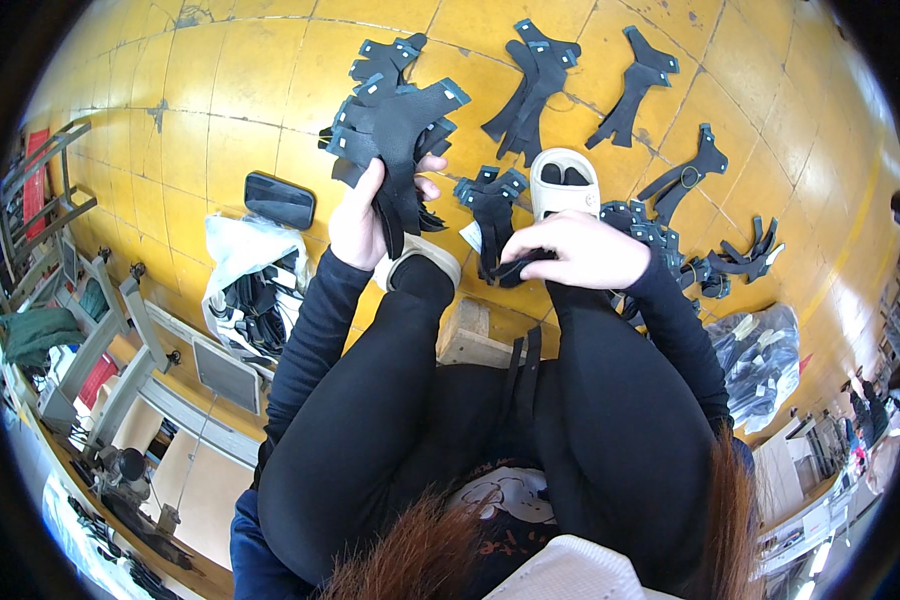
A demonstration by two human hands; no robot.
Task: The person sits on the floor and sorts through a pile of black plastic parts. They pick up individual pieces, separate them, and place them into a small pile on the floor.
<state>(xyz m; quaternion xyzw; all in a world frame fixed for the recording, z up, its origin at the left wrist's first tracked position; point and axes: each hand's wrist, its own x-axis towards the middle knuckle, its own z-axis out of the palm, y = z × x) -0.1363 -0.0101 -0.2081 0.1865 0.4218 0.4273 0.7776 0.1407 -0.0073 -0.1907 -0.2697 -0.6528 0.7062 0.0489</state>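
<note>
My left hand (pixel 362 215) grips a thick bundle of black cut shoe-upper pieces (pixel 395 125) with small pale tabs, held up above my left knee. My right hand (pixel 582 250) pinches another black piece (pixel 492 225) from a small stack lying on the yellow floor between my feet. Both arms wear black sleeves. I sit on a low wooden stool (pixel 475 335), legs in black trousers, feet in cream sandals (pixel 563 180).
More black cut pieces lie in groups on the yellow tiled floor (pixel 220 90): top centre (pixel 535 75), top right (pixel 635 85), right (pixel 685 175). A phone (pixel 279 199) and a clear bag of parts (pixel 250 285) lie left; another bag (pixel 760 355) right. Sewing machines stand lower left.
</note>
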